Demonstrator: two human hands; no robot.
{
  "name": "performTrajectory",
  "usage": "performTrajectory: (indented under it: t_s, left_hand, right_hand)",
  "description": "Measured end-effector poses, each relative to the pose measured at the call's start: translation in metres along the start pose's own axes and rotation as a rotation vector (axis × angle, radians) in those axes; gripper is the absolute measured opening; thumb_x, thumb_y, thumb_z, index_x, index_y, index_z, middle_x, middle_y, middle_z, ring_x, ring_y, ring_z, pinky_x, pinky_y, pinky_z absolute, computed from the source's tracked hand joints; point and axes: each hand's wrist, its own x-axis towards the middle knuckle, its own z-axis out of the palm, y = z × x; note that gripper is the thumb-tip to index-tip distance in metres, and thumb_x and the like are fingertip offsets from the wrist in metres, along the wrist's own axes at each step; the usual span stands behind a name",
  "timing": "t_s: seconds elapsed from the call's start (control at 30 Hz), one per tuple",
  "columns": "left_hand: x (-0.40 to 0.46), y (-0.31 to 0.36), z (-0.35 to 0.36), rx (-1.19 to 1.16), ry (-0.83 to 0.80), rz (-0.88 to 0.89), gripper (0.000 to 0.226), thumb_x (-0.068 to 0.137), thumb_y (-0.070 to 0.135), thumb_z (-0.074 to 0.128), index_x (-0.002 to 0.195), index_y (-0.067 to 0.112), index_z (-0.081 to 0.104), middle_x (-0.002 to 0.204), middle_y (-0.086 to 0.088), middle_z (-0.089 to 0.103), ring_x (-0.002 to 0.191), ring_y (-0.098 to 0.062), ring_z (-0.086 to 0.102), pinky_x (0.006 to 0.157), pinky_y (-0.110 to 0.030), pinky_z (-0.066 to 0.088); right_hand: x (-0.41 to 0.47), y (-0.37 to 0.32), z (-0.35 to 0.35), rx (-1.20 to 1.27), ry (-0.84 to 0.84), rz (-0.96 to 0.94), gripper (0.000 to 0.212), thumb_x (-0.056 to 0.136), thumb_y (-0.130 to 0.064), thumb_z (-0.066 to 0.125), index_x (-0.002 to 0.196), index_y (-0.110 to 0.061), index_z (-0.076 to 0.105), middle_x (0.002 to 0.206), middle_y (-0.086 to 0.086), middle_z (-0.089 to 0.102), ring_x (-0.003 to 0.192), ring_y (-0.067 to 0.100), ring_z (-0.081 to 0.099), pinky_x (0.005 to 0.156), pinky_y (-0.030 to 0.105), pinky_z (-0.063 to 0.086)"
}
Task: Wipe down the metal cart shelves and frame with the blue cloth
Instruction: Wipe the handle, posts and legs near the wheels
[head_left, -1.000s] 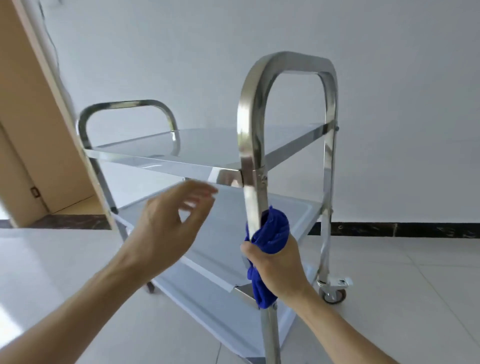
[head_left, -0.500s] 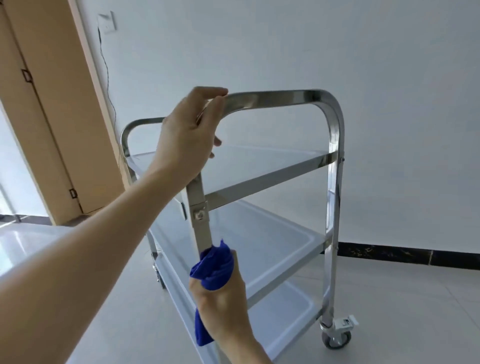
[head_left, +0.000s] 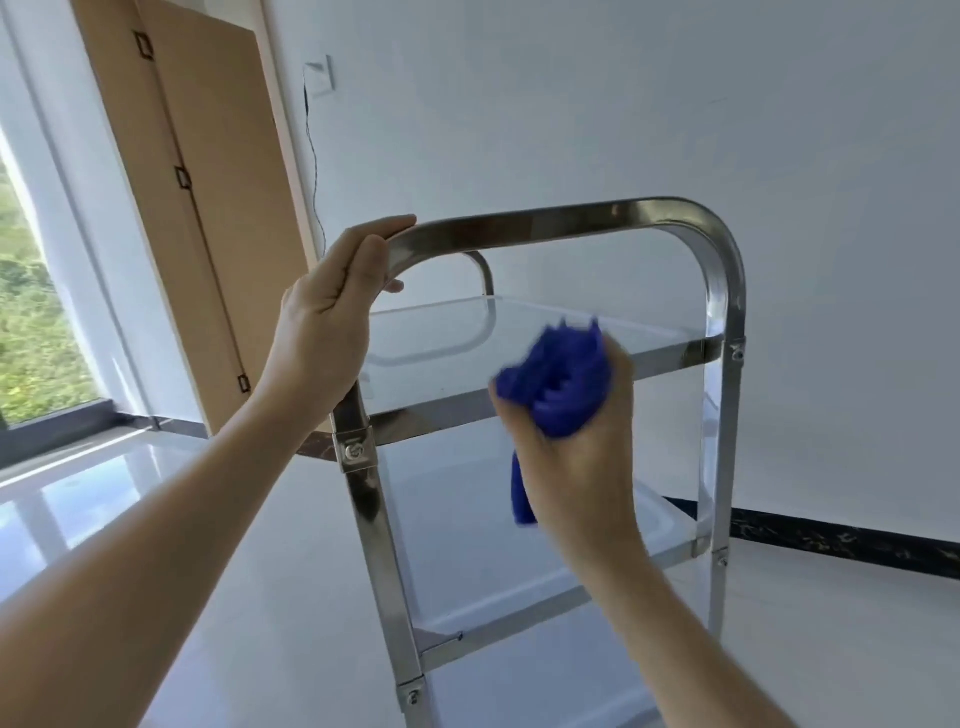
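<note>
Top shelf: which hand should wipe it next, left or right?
Right. The right hand already grips the blue cloth and sits in front of the top shelf. The left hand grips the handle bar, steadying the cart.

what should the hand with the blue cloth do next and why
Probably carry the blue cloth to the far upright or the handle bar and rub along it. The right hand grips the bunched cloth in the air in front of the top shelf, apparently touching no metal, while the left hand steadies the cart at the handle's corner.
</note>
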Motion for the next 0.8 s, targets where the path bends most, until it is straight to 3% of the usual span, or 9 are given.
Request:
performTrajectory:
  t_s: [0.07, 0.17, 0.2, 0.27, 0.4, 0.53, 0.6, 0.7, 0.8]
  left_hand:
    - [0.0, -0.003, -0.004, -0.012, -0.003, 0.007, 0.032, 0.106, 0.037, 0.039, 0.128, 0.037, 0.062, 0.113, 0.011, 0.069, 0.109, -0.016, 0.062, 0.104, -0.053, 0.044]
    - [0.0, -0.007, -0.007, -0.034, -0.006, 0.021, 0.032, 0.106, 0.037, 0.04, 0.128, 0.037, 0.062, 0.113, 0.009, 0.069, 0.108, -0.019, 0.062, 0.104, -0.052, 0.044]
    - [0.0, -0.008, -0.009, -0.04, -0.007, 0.024, 0.032, 0.106, 0.036, 0.04, 0.128, 0.035, 0.062, 0.112, 0.009, 0.07, 0.108, -0.02, 0.062, 0.104, -0.052, 0.044]
    - [0.001, -0.011, -0.013, -0.046, -0.007, 0.03, 0.032, 0.106, 0.035, 0.04, 0.129, 0.033, 0.063, 0.113, 0.008, 0.07, 0.109, -0.02, 0.062, 0.105, -0.052, 0.044]
    - [0.001, -0.016, -0.022, -0.06, -0.003, 0.036, 0.031, 0.105, 0.04, 0.041, 0.126, 0.038, 0.063, 0.116, 0.009, 0.069, 0.111, -0.019, 0.062, 0.106, -0.052, 0.044]
    - [-0.001, -0.018, -0.032, -0.051, -0.005, 0.058, 0.033, 0.106, 0.036, 0.041, 0.13, 0.028, 0.062, 0.118, 0.009, 0.069, 0.11, -0.018, 0.062, 0.104, -0.046, 0.047]
    - [-0.002, -0.021, -0.039, -0.03, 0.002, 0.066, 0.033, 0.106, 0.035, 0.041, 0.13, 0.028, 0.063, 0.113, 0.013, 0.07, 0.104, -0.014, 0.065, 0.097, -0.035, 0.051]
    - [-0.005, -0.025, -0.051, -0.009, 0.026, 0.074, 0.032, 0.106, 0.032, 0.04, 0.129, 0.028, 0.063, 0.102, 0.019, 0.07, 0.087, 0.002, 0.065, 0.075, -0.008, 0.049]
    - [-0.008, -0.027, -0.064, -0.017, 0.034, 0.061, 0.033, 0.107, 0.026, 0.039, 0.13, 0.019, 0.062, 0.105, 0.02, 0.067, 0.095, 0.006, 0.061, 0.082, -0.006, 0.046]
  right_hand:
    - [0.027, 0.0, 0.016, -0.352, -0.046, -0.255, 0.066, 0.081, -0.046, 0.076, 0.135, -0.018, 0.05, 0.128, 0.003, 0.057, 0.12, 0.023, 0.053, 0.102, 0.041, 0.042]
    - [0.04, 0.008, 0.039, -0.903, -0.493, -0.346, 0.077, 0.082, -0.071, 0.057, 0.142, -0.027, 0.04, 0.138, 0.0, 0.05, 0.126, 0.024, 0.047, 0.107, 0.046, 0.032]
    - [0.039, 0.013, 0.044, -1.0, -0.653, -0.374, 0.081, 0.08, -0.08, 0.047, 0.142, -0.03, 0.036, 0.139, -0.002, 0.05, 0.124, 0.025, 0.048, 0.107, 0.048, 0.03]
    - [0.036, 0.019, 0.048, -1.031, -0.788, -0.404, 0.094, 0.071, -0.091, 0.038, 0.143, -0.031, 0.032, 0.139, -0.003, 0.05, 0.12, 0.026, 0.05, 0.105, 0.051, 0.031]
    - [0.027, 0.019, 0.06, -1.006, -0.805, -0.528, 0.107, 0.062, -0.094, 0.048, 0.144, -0.028, 0.026, 0.141, 0.005, 0.047, 0.117, 0.034, 0.05, 0.1, 0.058, 0.033]
    - [0.013, 0.01, 0.084, -0.931, -0.838, -0.573, 0.098, 0.068, -0.079, 0.062, 0.141, -0.027, 0.022, 0.14, 0.009, 0.046, 0.115, 0.036, 0.051, 0.098, 0.061, 0.035]
    - [0.015, 0.01, 0.086, -0.942, -0.816, -0.633, 0.084, 0.078, -0.065, 0.063, 0.144, -0.026, 0.03, 0.141, 0.008, 0.048, 0.113, 0.034, 0.054, 0.096, 0.054, 0.039]
    - [0.03, 0.021, 0.068, -0.937, -0.763, -0.733, 0.067, 0.084, -0.05, 0.063, 0.144, -0.028, 0.043, 0.137, 0.002, 0.055, 0.109, 0.029, 0.06, 0.089, 0.044, 0.044]
    - [0.053, 0.042, 0.022, -0.904, -0.646, -0.734, 0.061, 0.08, -0.05, 0.07, 0.136, -0.029, 0.057, 0.128, -0.003, 0.063, 0.103, 0.027, 0.064, 0.086, 0.042, 0.046]
